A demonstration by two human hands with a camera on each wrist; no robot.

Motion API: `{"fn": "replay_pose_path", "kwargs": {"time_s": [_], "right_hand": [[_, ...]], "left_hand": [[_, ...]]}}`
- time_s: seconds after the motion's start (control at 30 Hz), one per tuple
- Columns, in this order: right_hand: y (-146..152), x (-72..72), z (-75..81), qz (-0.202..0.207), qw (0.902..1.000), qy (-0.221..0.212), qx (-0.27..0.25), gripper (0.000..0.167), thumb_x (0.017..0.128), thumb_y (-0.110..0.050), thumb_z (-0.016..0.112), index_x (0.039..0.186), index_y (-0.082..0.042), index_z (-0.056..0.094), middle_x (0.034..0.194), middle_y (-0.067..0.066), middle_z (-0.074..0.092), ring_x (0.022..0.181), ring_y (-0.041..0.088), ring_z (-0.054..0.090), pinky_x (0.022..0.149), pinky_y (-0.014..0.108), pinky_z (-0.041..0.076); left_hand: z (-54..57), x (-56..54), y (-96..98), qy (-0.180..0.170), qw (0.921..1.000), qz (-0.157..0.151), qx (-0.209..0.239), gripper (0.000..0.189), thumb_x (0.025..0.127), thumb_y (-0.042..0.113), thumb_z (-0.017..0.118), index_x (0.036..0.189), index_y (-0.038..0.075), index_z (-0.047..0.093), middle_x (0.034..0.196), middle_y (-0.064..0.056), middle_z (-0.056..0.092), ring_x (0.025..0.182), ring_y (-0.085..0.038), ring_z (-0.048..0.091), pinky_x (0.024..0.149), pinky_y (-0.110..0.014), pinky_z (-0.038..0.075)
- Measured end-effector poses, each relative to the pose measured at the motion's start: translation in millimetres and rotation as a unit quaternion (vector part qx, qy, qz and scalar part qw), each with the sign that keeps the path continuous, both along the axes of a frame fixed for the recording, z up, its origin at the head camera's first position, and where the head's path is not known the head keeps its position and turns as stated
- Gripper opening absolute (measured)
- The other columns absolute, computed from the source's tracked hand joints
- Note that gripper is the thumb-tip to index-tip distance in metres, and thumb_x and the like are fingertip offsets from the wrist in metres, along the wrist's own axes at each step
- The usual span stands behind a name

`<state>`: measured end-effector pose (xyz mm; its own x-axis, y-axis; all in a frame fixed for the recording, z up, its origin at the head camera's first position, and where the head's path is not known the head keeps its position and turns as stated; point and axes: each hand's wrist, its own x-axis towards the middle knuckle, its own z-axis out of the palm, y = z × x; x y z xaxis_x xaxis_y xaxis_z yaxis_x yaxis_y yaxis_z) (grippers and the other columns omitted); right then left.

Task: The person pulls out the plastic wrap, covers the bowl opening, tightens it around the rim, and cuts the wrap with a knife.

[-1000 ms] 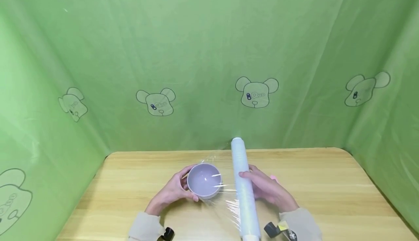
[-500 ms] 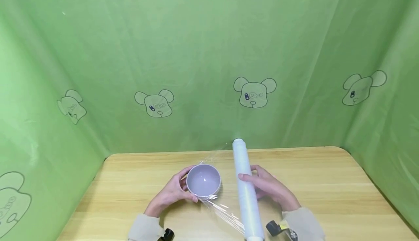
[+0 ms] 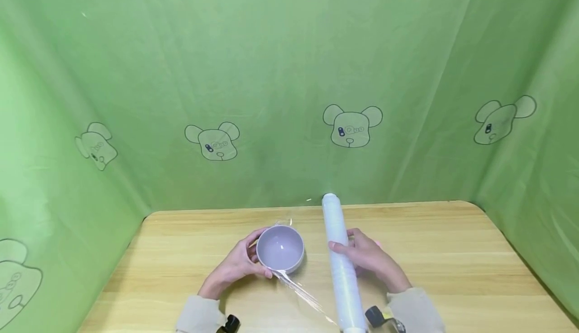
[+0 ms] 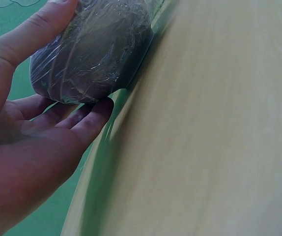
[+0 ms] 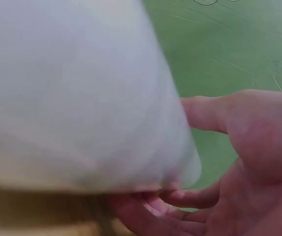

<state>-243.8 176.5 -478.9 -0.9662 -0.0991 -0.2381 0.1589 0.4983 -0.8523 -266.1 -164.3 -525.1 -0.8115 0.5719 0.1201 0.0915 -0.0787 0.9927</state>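
A round greyish-purple bowl (image 3: 280, 248) is held by my left hand (image 3: 236, 264), thumb on the near side and fingers around the far side. In the left wrist view, wrinkled cling film (image 4: 97, 59) clings to the bowl's outside. To the right, my right hand (image 3: 373, 257) grips a long white roll of cling film (image 3: 342, 265) near its middle, thumb on top. A narrow, gathered strip of clear film (image 3: 300, 293) stretches from the bowl's near side toward the roll's near end. The right wrist view has the roll (image 5: 82, 98) close up and blurred.
Both hands work over a light wooden table (image 3: 470, 262). Green sheeting (image 3: 280, 71) with bear-head drawings stands behind it and at both sides. A small pink bit (image 3: 378, 244) shows just beyond the right hand.
The film between bowl and roll, spread wide a second ago, has drawn together into a narrow strip on the near side. Both hands keep their holds and have barely moved.
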Motion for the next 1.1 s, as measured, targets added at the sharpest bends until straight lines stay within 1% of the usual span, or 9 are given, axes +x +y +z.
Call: {"fn": "replay_pose_path", "kwargs": {"time_s": [0.13, 0.23, 0.47, 0.67, 0.87, 1.0, 1.1], "right_hand": [[-0.5, 0.1, 1.9, 0.012, 0.9986, 0.019, 0.048, 0.076, 0.093, -0.041, 0.073, 0.134, 0.017, 0.046, 0.101, 0.016, 0.066, 0.086, 0.025, 0.066, 0.079, 0.044, 0.06], [-0.4, 0.2, 2.8, 0.018, 0.9975, 0.025, 0.064, 0.075, 0.093, -0.041, 0.074, 0.133, 0.017, 0.048, 0.101, 0.016, 0.066, 0.087, 0.025, 0.066, 0.08, 0.045, 0.06], [-0.1, -0.3, 1.8, 0.023, 0.9976, 0.018, 0.063, 0.078, 0.092, -0.042, 0.074, 0.136, 0.016, 0.047, 0.103, 0.016, 0.065, 0.089, 0.026, 0.065, 0.08, 0.045, 0.059], [1.1, 1.6, 1.0, 0.029, 0.9975, 0.025, 0.06, 0.079, 0.092, -0.043, 0.074, 0.137, 0.016, 0.046, 0.102, 0.015, 0.065, 0.089, 0.025, 0.065, 0.08, 0.043, 0.059], [2.7, 2.8, -0.6, 0.033, 0.9975, 0.035, 0.052, 0.078, 0.095, -0.042, 0.071, 0.137, 0.017, 0.044, 0.103, 0.015, 0.064, 0.089, 0.023, 0.065, 0.081, 0.041, 0.059], [3.9, 3.0, -1.8, 0.043, 0.9967, 0.046, 0.052, 0.075, 0.101, -0.041, 0.063, 0.141, 0.018, 0.04, 0.109, 0.019, 0.064, 0.097, 0.028, 0.065, 0.086, 0.046, 0.058], [5.6, 2.9, -3.6, 0.052, 0.9959, 0.053, 0.052, 0.07, 0.105, -0.038, 0.056, 0.144, 0.018, 0.038, 0.119, 0.027, 0.063, 0.108, 0.039, 0.064, 0.095, 0.054, 0.055]], "left_hand": [[0.1, 0.1, -0.8, -0.003, 1.0, -0.003, 0.007, 0.112, 0.065, -0.006, 0.092, 0.157, -0.005, 0.028, 0.158, -0.028, 0.032, 0.138, -0.048, 0.044, 0.111, -0.04, 0.046], [1.5, 0.8, -1.4, -0.01, 0.9999, -0.002, 0.012, 0.111, 0.065, -0.007, 0.091, 0.157, -0.005, 0.028, 0.157, -0.028, 0.033, 0.138, -0.049, 0.043, 0.111, -0.04, 0.045], [1.0, 0.3, -1.7, -0.012, 0.9997, -0.009, 0.021, 0.112, 0.065, -0.006, 0.091, 0.157, -0.005, 0.027, 0.158, -0.028, 0.032, 0.139, -0.049, 0.042, 0.112, -0.041, 0.044], [0.4, 1.7, -1.5, -0.015, 0.9997, -0.008, 0.019, 0.113, 0.065, -0.009, 0.09, 0.157, -0.005, 0.026, 0.158, -0.028, 0.032, 0.139, -0.048, 0.042, 0.112, -0.04, 0.045], [-0.1, 1.1, -0.8, -0.014, 0.9998, -0.008, 0.014, 0.114, 0.065, -0.007, 0.091, 0.158, -0.004, 0.026, 0.158, -0.028, 0.032, 0.139, -0.047, 0.043, 0.112, -0.04, 0.045], [-1.0, 0.1, -1.2, -0.018, 0.9998, -0.005, 0.007, 0.115, 0.065, -0.004, 0.092, 0.159, -0.001, 0.026, 0.158, -0.025, 0.033, 0.14, -0.044, 0.044, 0.113, -0.038, 0.044], [-1.9, 0.2, -1.9, -0.019, 0.9998, -0.007, 0.008, 0.115, 0.065, -0.004, 0.092, 0.159, -0.002, 0.025, 0.159, -0.026, 0.032, 0.14, -0.045, 0.043, 0.112, -0.039, 0.045]]}}
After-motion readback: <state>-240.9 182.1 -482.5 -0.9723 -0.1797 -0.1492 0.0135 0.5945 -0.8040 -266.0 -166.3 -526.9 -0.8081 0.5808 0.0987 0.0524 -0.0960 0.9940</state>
